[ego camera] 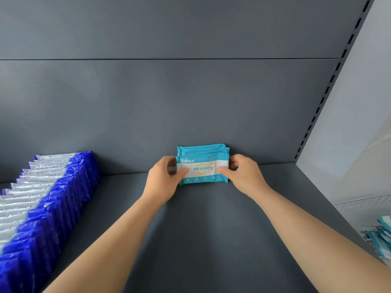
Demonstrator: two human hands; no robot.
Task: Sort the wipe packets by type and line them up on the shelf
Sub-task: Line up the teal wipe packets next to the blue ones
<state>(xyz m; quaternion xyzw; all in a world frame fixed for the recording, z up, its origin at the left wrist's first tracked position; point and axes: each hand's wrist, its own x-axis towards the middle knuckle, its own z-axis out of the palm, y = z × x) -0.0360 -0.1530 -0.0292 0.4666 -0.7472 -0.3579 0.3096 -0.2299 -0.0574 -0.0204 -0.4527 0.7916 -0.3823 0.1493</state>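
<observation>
A short row of teal-and-white wipe packets (202, 163) stands upright against the shelf's back wall, near the middle. My left hand (164, 179) grips the left end of the front packet, thumb across its face. My right hand (243, 173) grips the right end the same way. A long row of blue-and-silver wipe packets (42, 199) stands upright along the left side of the shelf, running from the back wall toward me.
The grey shelf board (207, 229) stretches bare between the two rows. A slotted upright (330, 81) marks the shelf's right edge. Beyond it, at the lower right, lies a loose pile of teal packets (380, 237).
</observation>
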